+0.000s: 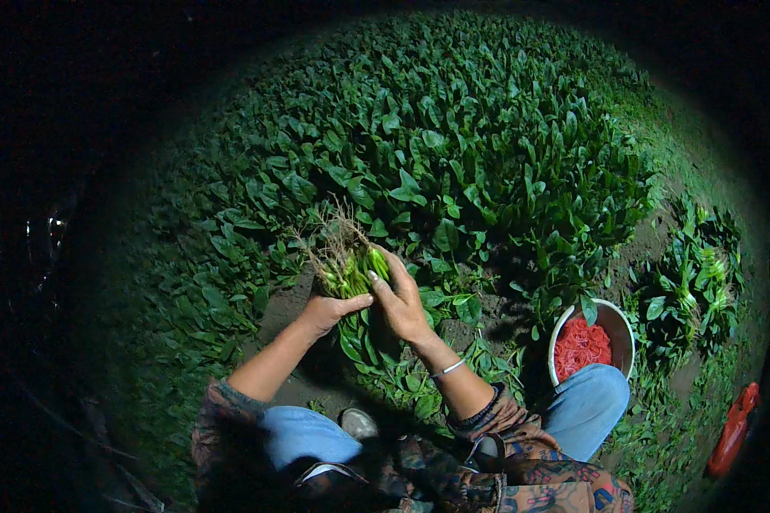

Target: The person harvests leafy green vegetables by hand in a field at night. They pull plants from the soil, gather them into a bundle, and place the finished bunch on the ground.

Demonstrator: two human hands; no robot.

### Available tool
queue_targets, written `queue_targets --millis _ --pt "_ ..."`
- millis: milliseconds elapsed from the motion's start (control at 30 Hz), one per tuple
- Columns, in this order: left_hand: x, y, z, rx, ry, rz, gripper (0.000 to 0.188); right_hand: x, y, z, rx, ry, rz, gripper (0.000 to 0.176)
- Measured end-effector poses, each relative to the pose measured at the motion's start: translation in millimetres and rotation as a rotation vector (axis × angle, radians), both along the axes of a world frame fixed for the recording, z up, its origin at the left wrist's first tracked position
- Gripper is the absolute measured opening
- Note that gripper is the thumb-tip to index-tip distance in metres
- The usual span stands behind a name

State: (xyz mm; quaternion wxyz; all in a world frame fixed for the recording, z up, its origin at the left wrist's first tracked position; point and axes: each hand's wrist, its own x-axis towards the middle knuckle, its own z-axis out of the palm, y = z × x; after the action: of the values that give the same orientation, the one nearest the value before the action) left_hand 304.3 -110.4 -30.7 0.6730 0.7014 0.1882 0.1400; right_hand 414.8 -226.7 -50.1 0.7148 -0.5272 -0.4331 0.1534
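Observation:
Both my hands are around a bunch of spinach-like plants, held roots up with the leaves hanging below. Thin tan roots fan out at the top, above pale green stems. My left hand grips the bunch from the left, its thumb across the stems. On the other side, my right hand wraps the stems, thumb pointing up. The fingers behind the bunch are partly hidden. A metal bracelet circles my right wrist.
Dense leafy plants grow ahead. By my right knee stands a white bucket holding red stringy ties. Bundled plants lie farther right, near a red object. Loose leaves cover soil before me.

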Motion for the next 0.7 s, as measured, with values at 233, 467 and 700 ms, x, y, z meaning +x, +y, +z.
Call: queue_targets --millis 233,467,700 --pt "1 -1 7 -0.210 -0.018 0.068 0.068 1 -3 9 -0.102 -0.235 0.073 0.084" --pt "-9 -23 13 -0.321 0.177 -0.048 0.060 15 -22 19 -0.235 -0.417 0.054 0.108" --pt "5 4 14 0.159 0.001 -0.436 0.132 0 -35 38 -0.170 -0.190 0.191 0.110"
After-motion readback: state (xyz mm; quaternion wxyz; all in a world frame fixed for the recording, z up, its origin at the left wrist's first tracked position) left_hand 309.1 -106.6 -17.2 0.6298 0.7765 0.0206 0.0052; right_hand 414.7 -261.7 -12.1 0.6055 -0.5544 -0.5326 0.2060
